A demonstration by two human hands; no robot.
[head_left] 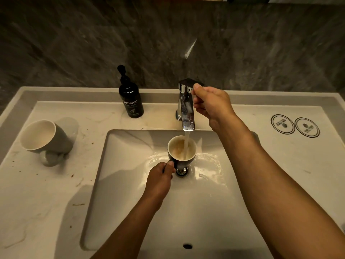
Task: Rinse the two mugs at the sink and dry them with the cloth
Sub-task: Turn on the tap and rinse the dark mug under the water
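A dark mug (182, 159) with a pale inside is held upright in the sink basin (127, 184), right under the chrome tap (186, 109). Water runs from the spout into it and the liquid inside looks brownish. My left hand (160, 180) grips the mug by its handle. My right hand (211, 104) is closed on the tap's lever at the top. A second mug (45, 140), grey outside and cream inside, stands on the counter to the left of the basin, handle toward me. No cloth is in view.
A black pump bottle of hand wash (130, 98) stands behind the basin, left of the tap. Two round printed coasters (295, 126) lie at the right. Brown specks and stains mark the marble counter (46, 193) at the left. A dark stone wall rises behind.
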